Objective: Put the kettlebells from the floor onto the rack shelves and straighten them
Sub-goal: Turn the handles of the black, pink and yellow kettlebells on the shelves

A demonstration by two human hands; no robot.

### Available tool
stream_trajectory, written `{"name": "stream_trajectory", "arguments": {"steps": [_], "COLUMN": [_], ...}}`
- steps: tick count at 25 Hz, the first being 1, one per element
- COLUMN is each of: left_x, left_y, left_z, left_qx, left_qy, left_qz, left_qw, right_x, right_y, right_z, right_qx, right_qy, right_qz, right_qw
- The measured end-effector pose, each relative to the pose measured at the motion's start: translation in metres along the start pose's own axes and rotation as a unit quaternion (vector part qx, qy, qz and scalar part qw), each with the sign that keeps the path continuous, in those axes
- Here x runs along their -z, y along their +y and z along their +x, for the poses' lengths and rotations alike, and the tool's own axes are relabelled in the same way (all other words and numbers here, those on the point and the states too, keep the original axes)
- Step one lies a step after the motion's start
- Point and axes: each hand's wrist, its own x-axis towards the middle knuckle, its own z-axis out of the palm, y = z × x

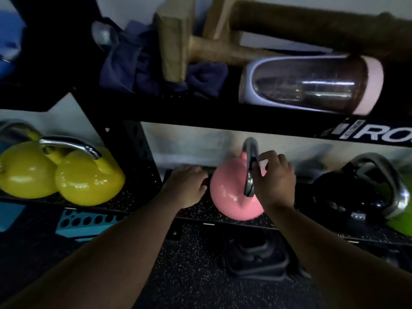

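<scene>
right hand (pixel 273 179): clamped on pink kettlebell (pixel 231 195) handle
left hand (pixel 187 186): flat on shelf (pixel 142 201), at 9 o'clock, fingers apart
risk: bell rolls onto left fingers

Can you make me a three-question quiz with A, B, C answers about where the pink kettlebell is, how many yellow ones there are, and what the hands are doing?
1. Where does the round pink kettlebell with the steel handle sit?
A. On the low speckled rack shelf
B. On the top shelf
C. Inside a box

2. How many shiny yellow kettlebells show at the left?
A. One
B. Two
C. Four

3. What is the right hand doing?
A. Hanging free in the air
B. Lying flat on the floor
C. Gripping the pink kettlebell's handle

Answers:
1. A, its base rests on the low shelf, under the black crossbar.
2. B, two yellow bells sit side by side.
3. C, its fingers curl round the steel handle, while the left hand rests on the shelf beside the bell.
</scene>
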Motion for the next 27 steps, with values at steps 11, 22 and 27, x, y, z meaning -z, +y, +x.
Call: {"name": "stream_trajectory", "arguments": {"steps": [11,22,27], "left_x": [0.046,0.091,0.102], "left_y": [-0.203,-0.371,-0.37], "left_z": [-0.143,-0.198,-0.161], "left_qx": [0.108,0.076,0.183], "left_qy": [0.049,0.073,0.127], "left_qz": [0.117,0.143,-0.011], "left_qw": [0.986,0.984,0.975], "right_x": [-0.097,-0.19,-0.223], "right_y": [-0.205,-0.365,-0.375], "right_z": [-0.058,-0.085,-0.065], "right_qx": [0.256,0.189,0.159], "right_qy": [-0.152,-0.135,-0.175], "right_qz": [-0.01,0.008,0.004], "right_qw": [0.955,0.973,0.972]}}
